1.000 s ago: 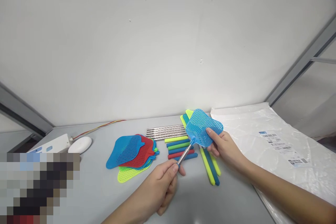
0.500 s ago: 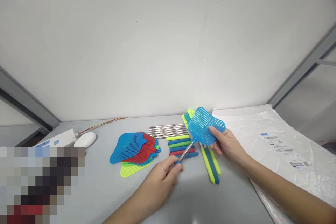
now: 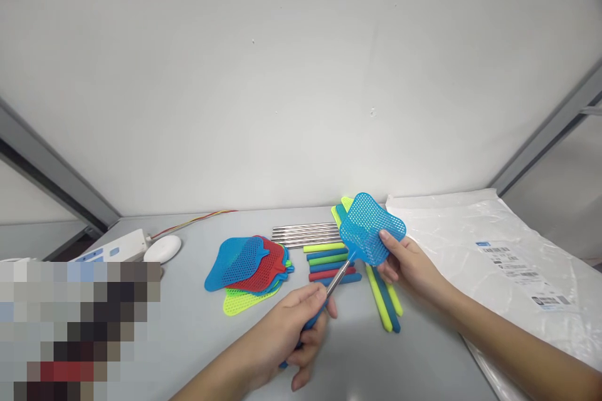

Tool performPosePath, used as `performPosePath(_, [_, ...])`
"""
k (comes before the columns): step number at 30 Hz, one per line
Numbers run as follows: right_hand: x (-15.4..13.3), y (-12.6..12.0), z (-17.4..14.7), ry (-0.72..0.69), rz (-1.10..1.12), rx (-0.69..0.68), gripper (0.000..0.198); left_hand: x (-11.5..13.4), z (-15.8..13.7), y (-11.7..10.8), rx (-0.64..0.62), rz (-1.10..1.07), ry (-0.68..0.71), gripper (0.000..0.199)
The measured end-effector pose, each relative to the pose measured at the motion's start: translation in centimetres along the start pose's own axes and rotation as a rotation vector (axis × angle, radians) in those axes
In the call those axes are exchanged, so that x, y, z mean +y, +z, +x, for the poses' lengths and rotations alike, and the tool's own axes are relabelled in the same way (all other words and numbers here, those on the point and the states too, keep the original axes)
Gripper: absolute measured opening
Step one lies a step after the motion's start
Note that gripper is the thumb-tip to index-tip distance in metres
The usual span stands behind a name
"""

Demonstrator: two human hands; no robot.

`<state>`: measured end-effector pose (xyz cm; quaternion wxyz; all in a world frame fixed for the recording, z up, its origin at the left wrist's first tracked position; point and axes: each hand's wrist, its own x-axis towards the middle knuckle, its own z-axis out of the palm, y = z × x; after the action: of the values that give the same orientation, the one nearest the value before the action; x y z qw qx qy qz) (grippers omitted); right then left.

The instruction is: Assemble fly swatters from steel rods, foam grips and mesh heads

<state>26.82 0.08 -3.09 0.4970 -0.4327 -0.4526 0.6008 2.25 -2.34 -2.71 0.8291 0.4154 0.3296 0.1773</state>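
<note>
Plainly, the left hand's (image 3: pixel 294 319) grip is closed round the blue handle (image 3: pixel 314 319) of a fly swatter (image 3: pixel 339 274), and the right hand's (image 3: pixel 408 263) grip pinches its blue mesh head (image 3: pixel 369 225); the swatter slants across the right end of the row of coloured handles (image 3: pixel 328 260). Behind that row lie metal rods (image 3: pixel 301 237); left of it, stacked mesh heads (image 3: pixel 256 272); right of it, yellow-and-blue-handled swatters (image 3: pixel 389 304), then a white package (image 3: pixel 437 232)
</note>
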Motion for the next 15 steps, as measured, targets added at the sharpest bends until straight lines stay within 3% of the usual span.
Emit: performPosePath(15, [1.3,0.5,-1.3,-0.14,-0.251,0.057,0.05,0.0,0.4,-0.3,-0.059,0.034,-0.009,0.029])
